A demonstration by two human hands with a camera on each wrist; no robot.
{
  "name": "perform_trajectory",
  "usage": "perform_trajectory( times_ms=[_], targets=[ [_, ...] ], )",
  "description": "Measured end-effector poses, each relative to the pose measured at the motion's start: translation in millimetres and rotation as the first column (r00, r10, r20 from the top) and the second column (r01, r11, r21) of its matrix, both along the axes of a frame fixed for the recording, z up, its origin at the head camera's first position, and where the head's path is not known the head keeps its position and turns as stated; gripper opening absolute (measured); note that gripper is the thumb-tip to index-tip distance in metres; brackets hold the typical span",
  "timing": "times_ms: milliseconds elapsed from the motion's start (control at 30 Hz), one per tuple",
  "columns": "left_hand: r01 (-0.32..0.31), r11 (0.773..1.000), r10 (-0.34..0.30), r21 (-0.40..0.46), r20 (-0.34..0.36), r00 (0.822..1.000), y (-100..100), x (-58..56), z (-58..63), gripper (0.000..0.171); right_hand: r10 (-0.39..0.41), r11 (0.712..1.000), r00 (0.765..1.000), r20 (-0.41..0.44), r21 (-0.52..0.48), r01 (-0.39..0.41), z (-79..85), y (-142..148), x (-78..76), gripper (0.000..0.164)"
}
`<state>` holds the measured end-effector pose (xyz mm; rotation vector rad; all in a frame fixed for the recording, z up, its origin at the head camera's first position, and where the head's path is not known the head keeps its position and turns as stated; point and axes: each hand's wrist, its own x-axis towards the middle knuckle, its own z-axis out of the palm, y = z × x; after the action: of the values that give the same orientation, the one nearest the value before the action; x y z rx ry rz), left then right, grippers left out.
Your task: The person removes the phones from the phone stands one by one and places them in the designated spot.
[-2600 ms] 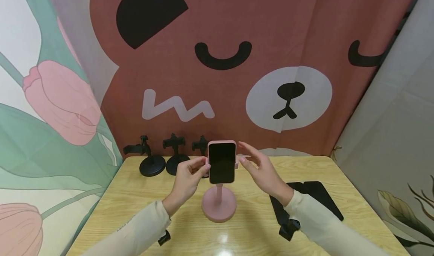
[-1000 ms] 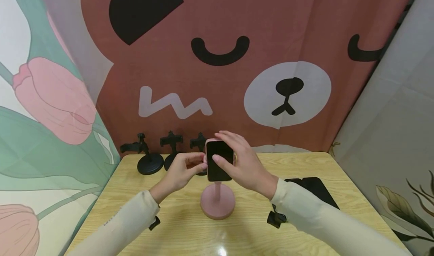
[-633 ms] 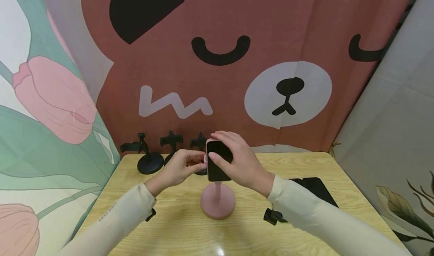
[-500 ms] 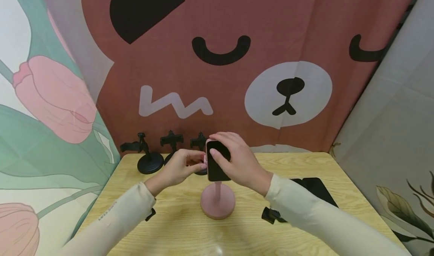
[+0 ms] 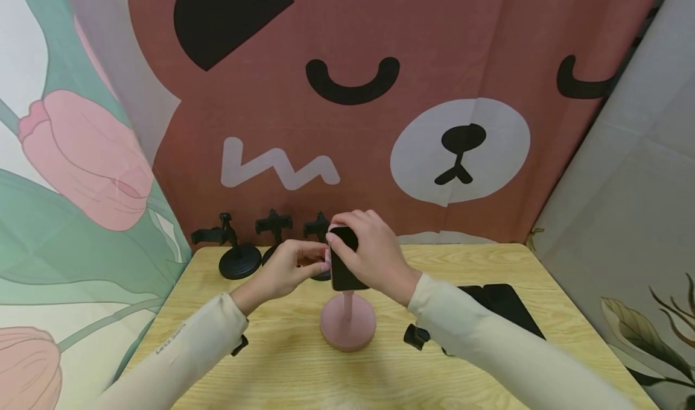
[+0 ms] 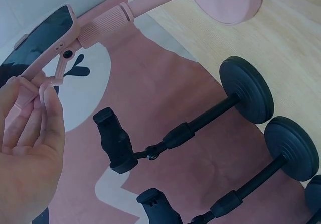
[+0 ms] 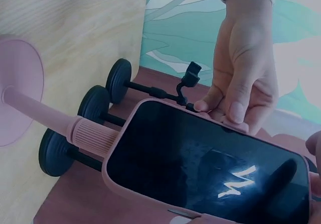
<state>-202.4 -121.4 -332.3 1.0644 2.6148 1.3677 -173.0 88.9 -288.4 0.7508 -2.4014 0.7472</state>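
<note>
A black-screened phone (image 5: pixel 342 271) in a pink rim sits upright on a pink phone stand (image 5: pixel 347 325). At its left side my left hand (image 5: pixel 285 271) pinches the stand's small pink clamp (image 5: pixel 328 258) between thumb and fingers. The left wrist view shows that left hand (image 6: pixel 32 148) close up, below the phone (image 6: pixel 55 28). My right hand (image 5: pixel 377 256) wraps over the phone's upper part, fingertips at the top left corner and thumb against the screen side; it hides the right edge. Only fingertips (image 7: pixel 315 151) of it enter the right wrist view, beside the phone's end (image 7: pixel 200 163).
Several black phone stands (image 5: pixel 239 262) line the table's back left. Flat black items (image 5: pixel 505 304) lie at the right, partly behind my right sleeve (image 5: pixel 478 325). A bear-print cloth (image 5: pixel 271 120) hangs behind the wooden table (image 5: pixel 304 368).
My right hand has come from beside the phone onto it, then slid leftward across to its top left corner. My left hand stays at the clamp; the stand has hardly moved.
</note>
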Motion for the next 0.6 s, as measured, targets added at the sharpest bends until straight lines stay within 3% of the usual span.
perform_trajectory(
  times_ms=[333,600],
  targets=[
    [0.006,1.0,-0.006,0.029,0.005,1.0,1,-1.1,-2.4,0.036,-0.074,0.997,0.997,-0.037,-0.036,0.073,-4.1,-5,-9.1,0.017],
    [-0.004,0.999,0.004,0.054,-0.001,1.0,4,-1.3,-4.3,0.036,-0.109,0.994,0.992,-0.069,-0.033,0.106,-5.4,-7,-12.0,0.018]
  ],
)
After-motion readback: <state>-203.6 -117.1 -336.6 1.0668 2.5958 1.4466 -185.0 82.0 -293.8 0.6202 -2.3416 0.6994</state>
